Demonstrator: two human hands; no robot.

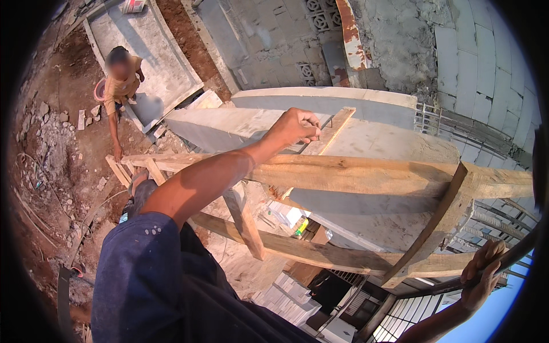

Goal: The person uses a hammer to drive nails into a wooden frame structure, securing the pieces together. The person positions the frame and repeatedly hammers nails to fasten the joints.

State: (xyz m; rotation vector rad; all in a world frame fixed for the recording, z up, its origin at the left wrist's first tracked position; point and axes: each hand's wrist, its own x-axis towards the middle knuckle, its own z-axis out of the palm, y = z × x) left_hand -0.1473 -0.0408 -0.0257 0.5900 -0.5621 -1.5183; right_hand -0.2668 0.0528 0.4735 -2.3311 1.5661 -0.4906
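My left hand (300, 127) reaches across a timber frame with its fingers curled closed. What they hold, if anything, is too small to make out. Just beside it lies a narrow wooden strip (337, 130), with a thin dark piece like a nail near its edge. Under my left forearm runs the upper beam (354, 174) of the ladder-like frame, joined by short crosspieces (245, 223) to a lower beam (326, 258). At the lower right my right hand (483, 273) is wrapped round a dark bar (520, 251), whose far end runs out of view.
On the ground at the left a person (123, 80) rests one hand on the frame's end. Grey concrete beams (372, 134) lie beyond the timber. Rebar (497, 220) sticks out at the right. Below are stacked pale blocks (286, 300) and rubble (54, 166).
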